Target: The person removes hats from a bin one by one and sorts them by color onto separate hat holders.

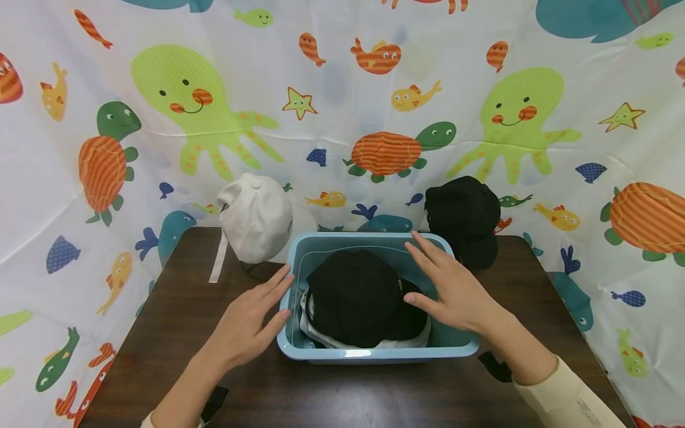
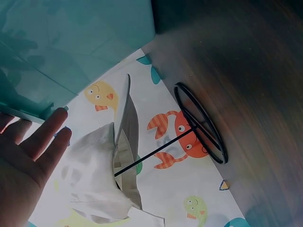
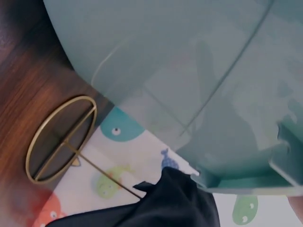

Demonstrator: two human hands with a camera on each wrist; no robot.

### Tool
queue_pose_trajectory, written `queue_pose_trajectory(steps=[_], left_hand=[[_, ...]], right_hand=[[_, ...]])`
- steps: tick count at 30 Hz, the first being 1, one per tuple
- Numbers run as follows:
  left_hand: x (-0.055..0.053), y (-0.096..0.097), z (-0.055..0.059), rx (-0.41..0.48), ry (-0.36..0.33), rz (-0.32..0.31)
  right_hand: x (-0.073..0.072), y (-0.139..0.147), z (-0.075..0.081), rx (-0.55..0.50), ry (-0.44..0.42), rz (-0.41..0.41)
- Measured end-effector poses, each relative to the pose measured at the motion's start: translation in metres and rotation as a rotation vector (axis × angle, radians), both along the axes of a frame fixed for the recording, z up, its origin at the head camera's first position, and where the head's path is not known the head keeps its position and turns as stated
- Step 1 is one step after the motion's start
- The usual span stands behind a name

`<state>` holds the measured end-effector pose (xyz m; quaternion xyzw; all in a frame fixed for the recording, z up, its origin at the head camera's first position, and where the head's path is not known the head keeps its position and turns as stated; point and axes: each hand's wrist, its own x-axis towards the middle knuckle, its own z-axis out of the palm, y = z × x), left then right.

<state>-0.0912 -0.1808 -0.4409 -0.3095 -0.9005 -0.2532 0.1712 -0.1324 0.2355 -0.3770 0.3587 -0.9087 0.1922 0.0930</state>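
Observation:
A light blue plastic bin (image 1: pixel 374 355) stands in the middle of the table. Inside it a black cap (image 1: pixel 355 297) lies on top of pale grey-white headwear (image 1: pixel 387 343), most of which is hidden. My left hand (image 1: pixel 248 321) is at the bin's left rim, fingers extended and fingertips right at the edge. Over the right side of the bin is my right hand (image 1: pixel 455 291), fingers spread, its thumb overlapping the black cap's brim in the head view. Neither hand grips anything. In the left wrist view, the left fingers (image 2: pixel 49 137) reach toward the bin's underside edge.
Behind the bin at left, a white cap (image 1: pixel 257 217) hangs on a black wire stand (image 2: pixel 201 125). At back right, another black cap (image 1: pixel 465 217) sits on a gold-coloured stand (image 3: pixel 61 142). A sea-animal patterned curtain (image 1: pixel 332 137) backs the dark wooden table (image 1: pixel 342 398).

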Motion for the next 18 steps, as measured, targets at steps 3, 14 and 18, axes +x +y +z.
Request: queue_pose_trajectory(steps=[3,14,18], left_hand=[[0.000,0.000,-0.001,0.005,-0.011,0.001],[-0.001,-0.001,0.000,0.002,-0.009,-0.003],[-0.001,-0.002,0.000,0.000,-0.006,-0.002]], right_hand=[[0.000,-0.003,-0.002,0.006,-0.013,-0.001],[-0.003,-0.019,-0.008,0.006,-0.084,0.009],[-0.004,-0.023,-0.009,0.008,-0.092,0.011]])
